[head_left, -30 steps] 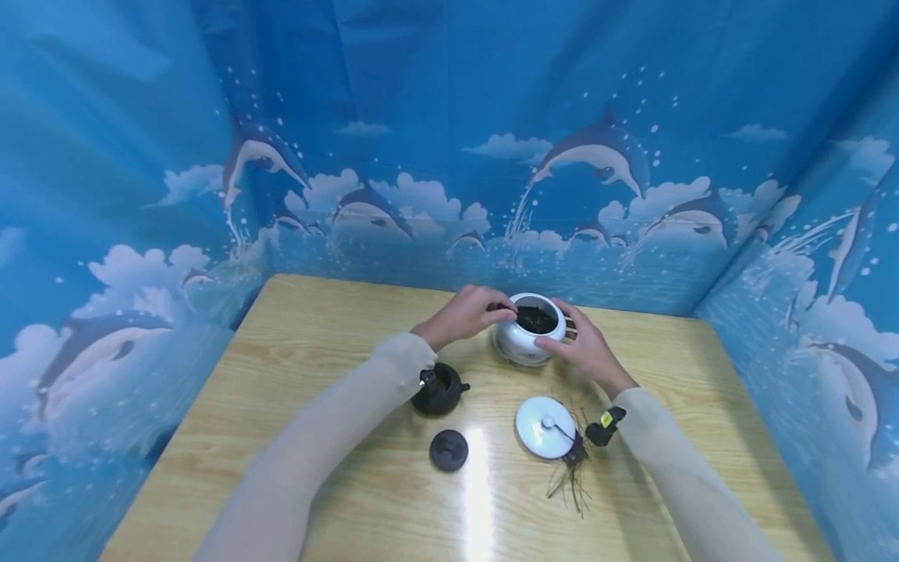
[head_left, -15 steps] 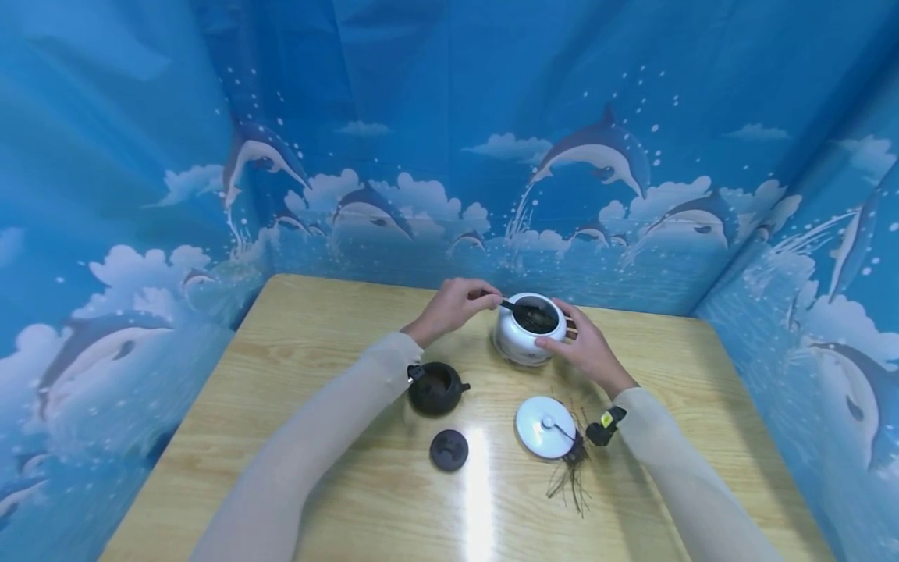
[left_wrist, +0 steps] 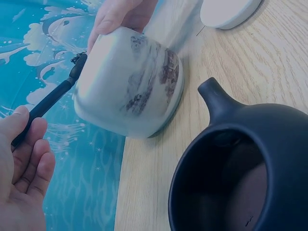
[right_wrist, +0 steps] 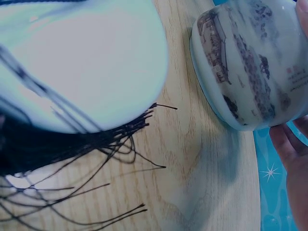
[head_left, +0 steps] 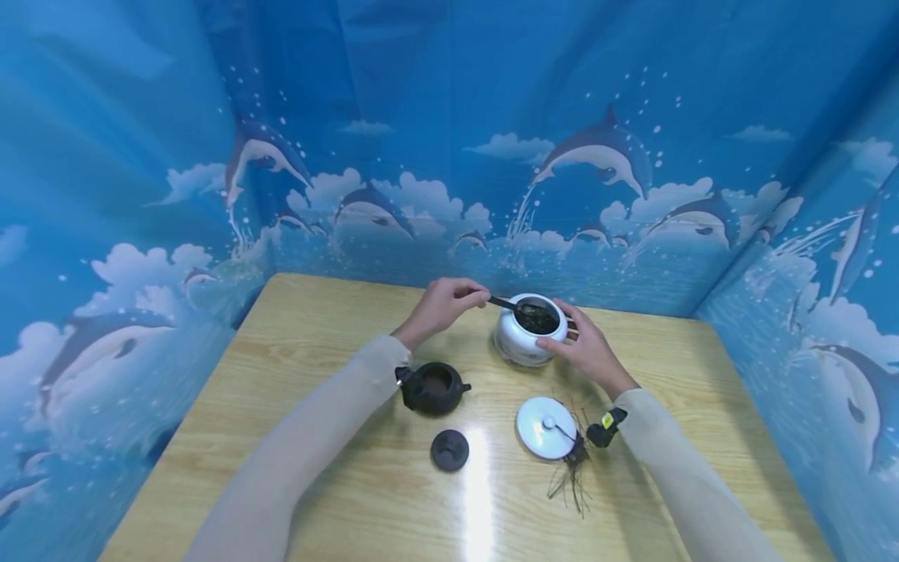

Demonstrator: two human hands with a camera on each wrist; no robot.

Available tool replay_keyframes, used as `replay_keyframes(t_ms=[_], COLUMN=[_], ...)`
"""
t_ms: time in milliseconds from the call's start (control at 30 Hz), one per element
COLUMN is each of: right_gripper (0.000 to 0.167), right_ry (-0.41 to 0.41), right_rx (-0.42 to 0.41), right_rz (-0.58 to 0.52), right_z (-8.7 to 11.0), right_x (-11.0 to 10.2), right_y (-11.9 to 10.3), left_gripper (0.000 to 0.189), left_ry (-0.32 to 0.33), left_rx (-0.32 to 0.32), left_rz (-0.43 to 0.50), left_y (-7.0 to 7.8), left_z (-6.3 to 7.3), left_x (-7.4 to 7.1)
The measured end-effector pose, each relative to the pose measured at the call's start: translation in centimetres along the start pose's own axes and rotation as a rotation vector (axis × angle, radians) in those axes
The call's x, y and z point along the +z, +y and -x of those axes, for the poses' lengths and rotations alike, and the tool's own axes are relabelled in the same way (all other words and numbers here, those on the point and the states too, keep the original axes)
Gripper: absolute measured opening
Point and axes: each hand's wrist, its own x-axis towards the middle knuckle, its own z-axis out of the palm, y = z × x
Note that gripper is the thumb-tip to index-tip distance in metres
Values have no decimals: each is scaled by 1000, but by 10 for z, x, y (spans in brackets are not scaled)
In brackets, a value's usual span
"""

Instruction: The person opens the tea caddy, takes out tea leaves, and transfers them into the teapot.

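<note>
My left hand [head_left: 442,303] pinches the handle of a slim black tea scoop [head_left: 502,303] between thumb and fingers. In the left wrist view, the scoop's far end [left_wrist: 77,70] carries a small dark clump and overlaps the jar's rim. The white ceramic jar [head_left: 521,342] holds dark tea leaves [head_left: 538,318] and bears a printed landscape. My right hand [head_left: 587,350] grips that jar from the right, thumb on the near side and fingers round the far side. A black teapot [left_wrist: 284,120], lidless, stands below my left wrist with its dark inside showing.
The teapot's round black lid [head_left: 449,450] lies on the wooden table [head_left: 337,468] nearer to me. Right of it is the white jar lid [head_left: 542,425], with a bundle of thin dark twigs [head_left: 576,460] against it. A blue dolphin curtain [head_left: 421,117] hangs behind the table.
My left hand has drawn back leftward from the jar's mouth, so more of the scoop shows. My right hand and the jar have stayed in place.
</note>
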Motion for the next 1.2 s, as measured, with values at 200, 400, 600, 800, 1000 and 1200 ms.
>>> replay_keyframes(t_ms=[200,400,600,800,1000,1200], right_gripper=[109,108,110,110,108,108], right_ry=[-6,-7,3,6,-1,-8], right_rx=[-4,-9,1,5,-13,-13], right_rz=[-8,-9,4,6,-12,-31], right_z=[1,1,0,0,1,3], right_x=[0,1,2,0,-1,0], right_y=[-1,-1,0,0,-2,-3], left_gripper=[32,37,33,30,29,31], left_ry=[17,24,37,54,81,93], left_rx=[-11,-26,-22,-14,-49,-72], left_rz=[27,52,68,72,66,25], left_y=[4,5,3,-4,-8,-8], left_z=[5,10,20,33,52,69], left_x=[-6,-17,-32,-49,-70,-87])
